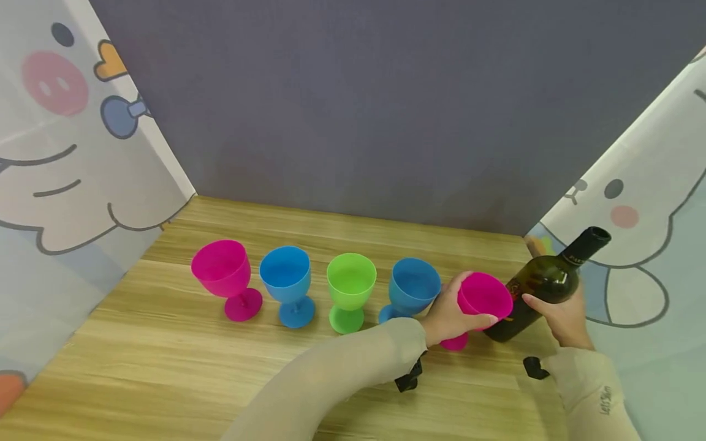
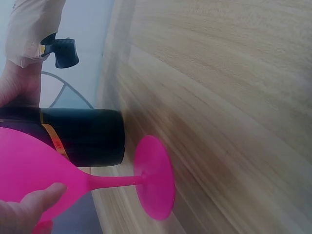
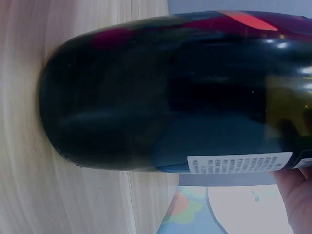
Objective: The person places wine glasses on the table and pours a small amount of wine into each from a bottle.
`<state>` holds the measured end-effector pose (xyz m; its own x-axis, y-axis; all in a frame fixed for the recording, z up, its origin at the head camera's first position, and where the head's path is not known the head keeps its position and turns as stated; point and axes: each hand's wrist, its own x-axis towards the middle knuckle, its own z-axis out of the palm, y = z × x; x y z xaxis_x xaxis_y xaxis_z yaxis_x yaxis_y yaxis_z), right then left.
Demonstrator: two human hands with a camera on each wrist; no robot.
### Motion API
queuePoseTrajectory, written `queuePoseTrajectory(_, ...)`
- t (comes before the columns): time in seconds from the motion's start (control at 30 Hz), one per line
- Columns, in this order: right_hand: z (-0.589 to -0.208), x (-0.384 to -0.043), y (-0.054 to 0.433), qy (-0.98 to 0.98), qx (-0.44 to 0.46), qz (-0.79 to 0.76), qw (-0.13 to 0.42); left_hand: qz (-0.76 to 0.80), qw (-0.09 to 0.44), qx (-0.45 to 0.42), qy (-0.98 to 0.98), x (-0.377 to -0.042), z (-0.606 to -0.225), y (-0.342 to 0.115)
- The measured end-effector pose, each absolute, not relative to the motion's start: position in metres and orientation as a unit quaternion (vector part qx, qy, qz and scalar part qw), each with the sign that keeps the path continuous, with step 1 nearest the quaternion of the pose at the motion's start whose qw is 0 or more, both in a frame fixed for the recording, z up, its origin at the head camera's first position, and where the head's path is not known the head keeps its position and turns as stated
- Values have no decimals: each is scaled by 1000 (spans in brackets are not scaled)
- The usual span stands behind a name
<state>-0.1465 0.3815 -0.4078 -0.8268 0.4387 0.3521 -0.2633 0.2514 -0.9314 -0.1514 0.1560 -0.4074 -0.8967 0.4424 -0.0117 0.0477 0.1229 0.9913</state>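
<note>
My left hand (image 1: 448, 317) holds the bowl of a pink goblet (image 1: 486, 299) at the right end of a row of goblets. In the left wrist view, its thin stem and round foot (image 2: 155, 178) stand close over the wooden table, with my thumb along the bowl. Just right of it, my right hand (image 1: 565, 318) grips a dark green wine bottle (image 1: 546, 278) around its body. The bottle's neck points up and to the right. In the right wrist view, the bottle's base end is near the tabletop, and a white printed label (image 3: 239, 163) shows on its side.
To the left stand a blue goblet (image 1: 413, 285), a green goblet (image 1: 351, 282), another blue goblet (image 1: 285, 275) and a pink goblet (image 1: 220, 269) on the wooden table (image 1: 165, 361). A grey panel (image 1: 353, 110) closes off the back, with cartoon-printed sheets on both sides.
</note>
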Motion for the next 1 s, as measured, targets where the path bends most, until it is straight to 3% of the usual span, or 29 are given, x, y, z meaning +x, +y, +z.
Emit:
queuePoseTrajectory(0.3,-421,-138,377,-762,-82,577,284,635,175,152,736,-146,-410,151)
queuePoseTrajectory(0.8,-401,-125,385,-842,-84,471,251,627,155,163,746,-147,-404,161)
queuePoseTrajectory(1.0,-389,-130,385,-837,-69,475,261,630,151,158,745,-151,-400,158)
